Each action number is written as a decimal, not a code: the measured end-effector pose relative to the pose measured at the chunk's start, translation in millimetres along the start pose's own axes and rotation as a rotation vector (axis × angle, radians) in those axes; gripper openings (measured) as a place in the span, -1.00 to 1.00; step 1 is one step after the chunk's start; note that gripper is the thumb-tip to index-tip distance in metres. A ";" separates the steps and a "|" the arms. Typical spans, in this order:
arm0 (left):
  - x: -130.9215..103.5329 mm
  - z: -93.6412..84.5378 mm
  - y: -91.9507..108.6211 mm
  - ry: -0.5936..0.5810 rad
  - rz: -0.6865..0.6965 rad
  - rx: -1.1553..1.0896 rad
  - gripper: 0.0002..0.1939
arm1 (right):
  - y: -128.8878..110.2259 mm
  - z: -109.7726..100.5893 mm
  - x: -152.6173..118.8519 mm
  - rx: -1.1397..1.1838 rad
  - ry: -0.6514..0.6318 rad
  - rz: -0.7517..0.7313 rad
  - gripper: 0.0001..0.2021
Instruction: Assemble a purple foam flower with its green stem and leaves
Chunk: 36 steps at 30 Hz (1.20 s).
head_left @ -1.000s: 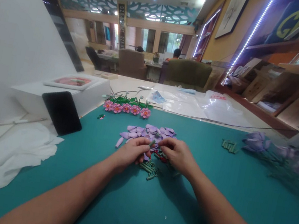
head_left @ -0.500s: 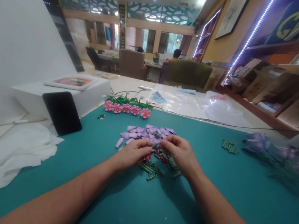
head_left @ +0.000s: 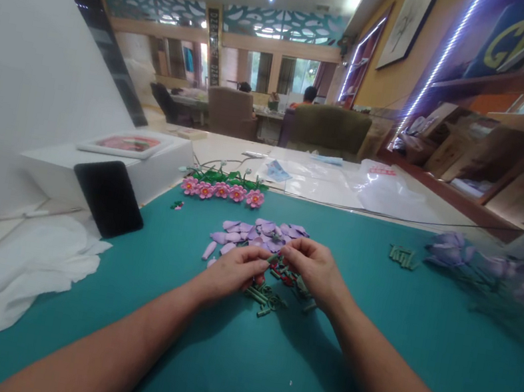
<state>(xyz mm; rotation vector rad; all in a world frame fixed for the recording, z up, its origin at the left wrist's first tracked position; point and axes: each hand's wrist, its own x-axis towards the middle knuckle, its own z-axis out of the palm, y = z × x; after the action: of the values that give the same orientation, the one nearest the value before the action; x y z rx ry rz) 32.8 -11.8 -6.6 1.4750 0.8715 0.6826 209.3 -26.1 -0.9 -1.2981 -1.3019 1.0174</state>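
Observation:
My left hand [head_left: 237, 271] is closed, with a small green building-toy piece [head_left: 273, 259] pinched between thumb and fingertips. Close beside it, the fingertips of my right hand [head_left: 314, 269] are pressed together at the far end of that piece. Whatever they grip is too small to make out. Just beyond both hands lies a heap of light purple petal pieces [head_left: 264, 227]. Loose green stem pieces [head_left: 258, 297] are scattered on the mat below my fingers, and dark red pieces [head_left: 286, 280] lie among them, partly hidden by my hands.
Pink flowers [head_left: 221, 191] with green leaves lie at the mat's far edge. A black tablet-like panel [head_left: 108, 197] leans against a white box [head_left: 160, 168]. White tissue [head_left: 32, 277] is at left. Green pieces [head_left: 402, 256] and purple flowers [head_left: 452, 250] are at right.
My hands have shifted only slightly. The green piece between my fingertips has tilted a little and shows more clearly. Everything else lies as before.

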 end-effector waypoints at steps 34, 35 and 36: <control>0.2 2.4 -6.8 0.048 0.048 0.036 -0.74 | -3.1 6.3 -4.7 -0.030 -0.006 -0.025 -0.73; 0.0 2.6 -6.8 0.051 0.052 0.036 -0.74 | -3.1 6.5 -4.7 -0.028 -0.006 -0.025 -0.73; 0.0 2.9 -6.9 0.054 0.057 0.034 -0.74 | -3.1 6.7 -4.7 -0.026 -0.006 -0.026 -0.73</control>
<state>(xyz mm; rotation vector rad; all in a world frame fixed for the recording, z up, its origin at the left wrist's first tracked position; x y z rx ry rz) 34.3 -13.5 -13.7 1.5227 0.8890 0.7568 201.9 -30.5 0.7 -1.2958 -1.3370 0.9900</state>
